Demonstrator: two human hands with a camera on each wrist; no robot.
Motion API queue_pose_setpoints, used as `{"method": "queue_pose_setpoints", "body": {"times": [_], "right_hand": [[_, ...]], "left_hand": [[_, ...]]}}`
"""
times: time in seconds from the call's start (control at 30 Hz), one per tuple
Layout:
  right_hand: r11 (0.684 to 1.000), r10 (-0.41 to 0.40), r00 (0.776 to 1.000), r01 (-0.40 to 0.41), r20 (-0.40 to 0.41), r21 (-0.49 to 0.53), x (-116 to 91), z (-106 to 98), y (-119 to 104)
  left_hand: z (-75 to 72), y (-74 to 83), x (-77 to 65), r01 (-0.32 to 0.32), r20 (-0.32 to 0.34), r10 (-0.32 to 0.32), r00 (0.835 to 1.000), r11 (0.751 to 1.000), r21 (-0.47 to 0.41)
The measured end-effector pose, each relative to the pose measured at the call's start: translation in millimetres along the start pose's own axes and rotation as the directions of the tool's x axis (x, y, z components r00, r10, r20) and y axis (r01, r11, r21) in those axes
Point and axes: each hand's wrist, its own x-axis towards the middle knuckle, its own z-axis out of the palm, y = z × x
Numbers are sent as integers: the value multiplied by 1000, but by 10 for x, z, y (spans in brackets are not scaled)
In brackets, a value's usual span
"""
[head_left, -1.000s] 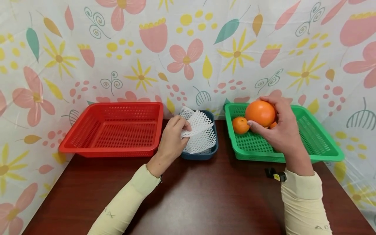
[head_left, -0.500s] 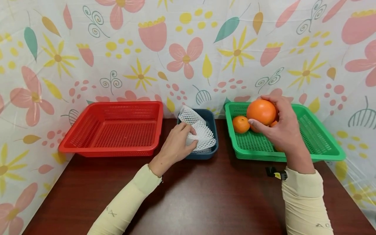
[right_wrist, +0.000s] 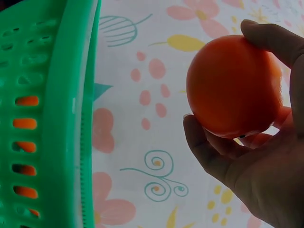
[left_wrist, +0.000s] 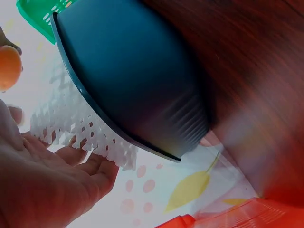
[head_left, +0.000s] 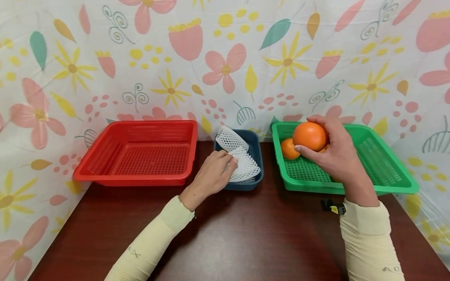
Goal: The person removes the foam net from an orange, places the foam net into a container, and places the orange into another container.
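Note:
In the head view my left hand is at the near left side of a small dark blue basket. Its thumb and fingers pinch the edge of a white foam fruit net; the left wrist view has fingertips behind the mesh. A second foam net lies behind it in the same basket. My right hand grips a smooth orange between thumb and fingers, raised above the green basket. Several more oranges lie in that basket, partly hidden by the hand.
A red plastic basket stands on the left of the dark brown table. The blue basket sits between red and green ones. A flower-patterned cloth hangs right behind all three.
My left hand let go of a net, which dropped back in the blue basket, then shifted slightly right and closed its fingers on the nearer net. My right hand keeps holding the orange nearly still.

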Motion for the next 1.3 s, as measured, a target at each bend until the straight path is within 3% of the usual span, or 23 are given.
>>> {"method": "queue_pose_setpoints", "body": {"times": [0.27,0.43,0.73,1.1,1.3], "right_hand": [[996,-9,992,20,126,-85,159,-63,22],[986,8,966,35,257,-161,261,-53,60],[941,102,865,77,492,-330,424,28,107],[917,170,745,121,645,-381,511,236,314],[899,217,702,127,679,-418,513,338,387]], "left_hand": [[-9,-10,-6,-3,28,2,1000,1000,6],[-21,-4,7,-20,10,20,1000,1000,0],[-23,1,4,-47,-40,46,998,999,-21],[-39,3,7,-65,-78,61,995,997,-47],[-59,3,19,-84,-112,78,991,995,-46]]}}
